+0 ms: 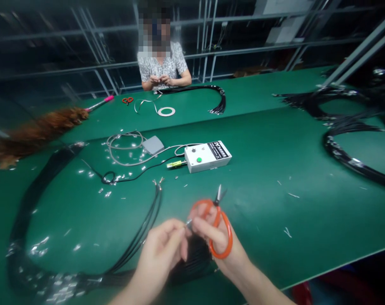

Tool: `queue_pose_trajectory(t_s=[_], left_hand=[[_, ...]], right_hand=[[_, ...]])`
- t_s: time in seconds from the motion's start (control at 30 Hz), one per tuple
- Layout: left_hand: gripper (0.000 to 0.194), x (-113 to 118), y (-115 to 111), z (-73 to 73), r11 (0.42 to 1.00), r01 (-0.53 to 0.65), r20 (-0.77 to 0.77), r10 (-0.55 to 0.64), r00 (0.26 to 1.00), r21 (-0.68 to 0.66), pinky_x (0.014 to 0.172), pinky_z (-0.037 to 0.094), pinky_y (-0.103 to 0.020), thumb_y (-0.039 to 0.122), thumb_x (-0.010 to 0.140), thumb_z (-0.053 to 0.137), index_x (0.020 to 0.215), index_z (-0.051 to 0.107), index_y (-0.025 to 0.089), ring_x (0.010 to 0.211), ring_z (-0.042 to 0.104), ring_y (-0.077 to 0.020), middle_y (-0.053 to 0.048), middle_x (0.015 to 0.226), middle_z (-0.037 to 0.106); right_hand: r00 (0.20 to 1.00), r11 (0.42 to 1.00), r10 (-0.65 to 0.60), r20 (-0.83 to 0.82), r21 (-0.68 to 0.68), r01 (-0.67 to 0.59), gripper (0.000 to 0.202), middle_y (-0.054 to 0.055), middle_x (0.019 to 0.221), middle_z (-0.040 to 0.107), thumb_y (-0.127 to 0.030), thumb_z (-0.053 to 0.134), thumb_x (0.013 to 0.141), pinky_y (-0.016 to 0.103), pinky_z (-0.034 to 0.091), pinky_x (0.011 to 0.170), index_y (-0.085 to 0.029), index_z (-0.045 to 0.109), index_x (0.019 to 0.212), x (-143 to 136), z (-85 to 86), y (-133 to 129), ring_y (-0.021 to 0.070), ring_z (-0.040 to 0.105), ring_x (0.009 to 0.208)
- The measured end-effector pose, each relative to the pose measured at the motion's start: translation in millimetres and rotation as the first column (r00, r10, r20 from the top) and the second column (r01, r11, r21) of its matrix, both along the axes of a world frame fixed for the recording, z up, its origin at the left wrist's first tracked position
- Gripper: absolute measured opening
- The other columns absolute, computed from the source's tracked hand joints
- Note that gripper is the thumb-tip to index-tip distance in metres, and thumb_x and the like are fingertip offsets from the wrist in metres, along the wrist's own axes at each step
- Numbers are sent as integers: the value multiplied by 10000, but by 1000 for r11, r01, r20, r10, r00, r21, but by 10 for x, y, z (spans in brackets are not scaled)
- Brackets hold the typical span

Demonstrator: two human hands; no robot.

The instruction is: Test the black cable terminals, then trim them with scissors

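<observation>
My right hand (213, 231) has a pair of orange-handled scissors (226, 245) hooked over its fingers, the slightly parted blades pointing away from me. Its thumb and fingertips also pinch at a small silvery piece (189, 222). From the other side my left hand (165, 243) closes thumb and finger on that same piece, which looks like a cable end but is too small to be sure. Beneath both hands runs a thick bundle of black cables (194, 258), partly hidden by them. A few black cables (148, 218) with bare copper-coloured ends split off left of my hands.
Ahead stands a white box with a green button (208, 157), wired to a grey pedal (153, 145). Silvery scraps (108, 194) lie around. Coiled cable bundles (335, 148) occupy the right. A brown duster (49, 127) lies left. Across the green table (259, 203) sits a co-worker (163, 63).
</observation>
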State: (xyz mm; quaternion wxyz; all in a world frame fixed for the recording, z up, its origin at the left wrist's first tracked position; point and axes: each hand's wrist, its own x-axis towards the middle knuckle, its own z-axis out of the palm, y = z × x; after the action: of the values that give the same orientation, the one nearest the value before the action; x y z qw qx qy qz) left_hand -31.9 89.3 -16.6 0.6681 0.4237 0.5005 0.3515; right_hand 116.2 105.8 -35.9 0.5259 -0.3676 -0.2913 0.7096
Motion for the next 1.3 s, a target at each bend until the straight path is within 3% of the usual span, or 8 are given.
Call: queue_pose_trajectory(t_s=[0.2, 0.47, 0.63, 0.77, 0.93, 1.13, 1.23, 1.3], left_hand=[[330, 31, -45, -66, 988, -59, -115, 76, 990, 144, 433, 233, -174, 438, 891, 584, 727, 519, 160, 493, 393, -67, 11, 580, 508], [345, 26, -63, -101, 994, -37, -76, 46, 996, 107, 428, 231, -181, 446, 912, 549, 723, 508, 160, 465, 357, -59, 16, 573, 504], [283, 58, -81, -135, 967, -55, -201, 107, 974, 247, 493, 351, -190, 381, 916, 552, 746, 558, 154, 529, 476, -93, -3, 609, 549], [225, 106, -49, -153, 932, -121, -175, 189, 966, 341, 634, 458, -221, 347, 893, 590, 796, 613, 145, 693, 587, -143, -46, 756, 621], [315, 80, -2, -134, 984, -155, -31, 158, 987, 93, 386, 258, -155, 449, 867, 614, 838, 602, 135, 417, 374, -43, 44, 565, 468], [334, -7, 62, -44, 993, -111, 121, 116, 986, -42, 357, 193, -145, 443, 838, 660, 823, 603, 114, 346, 342, -7, 22, 562, 552], [305, -45, 88, 6, 990, -116, 147, 126, 981, -75, 358, 192, -146, 407, 850, 657, 865, 625, 105, 340, 355, -6, 17, 558, 568], [301, -63, 101, 34, 986, -131, 157, 146, 977, -104, 355, 194, -146, 399, 846, 662, 865, 631, 101, 335, 355, -6, 17, 551, 566]], right_hand=[[998, 1000, -17, 54, 19, 16, 280, -20, 757, 648, -252, 836, 669, 250, 480, 745, -199, 569, 734, -5, 93, 25, 129, 620, 756], [993, 997, 45, 110, 60, -52, 292, -22, 711, 645, -254, 814, 678, 248, 482, 677, -196, 530, 719, 51, 131, 70, 119, 614, 675], [921, 980, -121, 369, 193, 52, 256, -11, 727, 647, -210, 750, 727, 270, 485, 673, -214, 495, 703, 18, 117, 24, 139, 612, 678], [835, 929, -253, 488, 363, 69, 219, 2, 812, 646, -172, 694, 786, 289, 483, 709, -232, 486, 756, 6, 44, -51, 151, 616, 730], [845, 904, -295, 447, 417, 95, 254, 0, 797, 640, -154, 674, 795, 288, 480, 703, -241, 441, 745, -54, 15, -33, 153, 618, 745], [889, 951, -161, 428, 310, 23, 244, 8, 832, 640, -257, 681, 806, 318, 471, 725, -237, 441, 763, 31, 16, 93, 169, 629, 764], [760, 956, -53, 648, 253, -149, 204, -1, 820, 609, -323, 684, 809, 302, 447, 681, -240, 497, 799, 231, 52, 107, 169, 593, 748], [547, 940, 20, 837, 171, -296, 217, -22, 725, 562, -329, 688, 798, 282, 389, 594, -238, 498, 745, 347, 106, 85, 151, 532, 647]])
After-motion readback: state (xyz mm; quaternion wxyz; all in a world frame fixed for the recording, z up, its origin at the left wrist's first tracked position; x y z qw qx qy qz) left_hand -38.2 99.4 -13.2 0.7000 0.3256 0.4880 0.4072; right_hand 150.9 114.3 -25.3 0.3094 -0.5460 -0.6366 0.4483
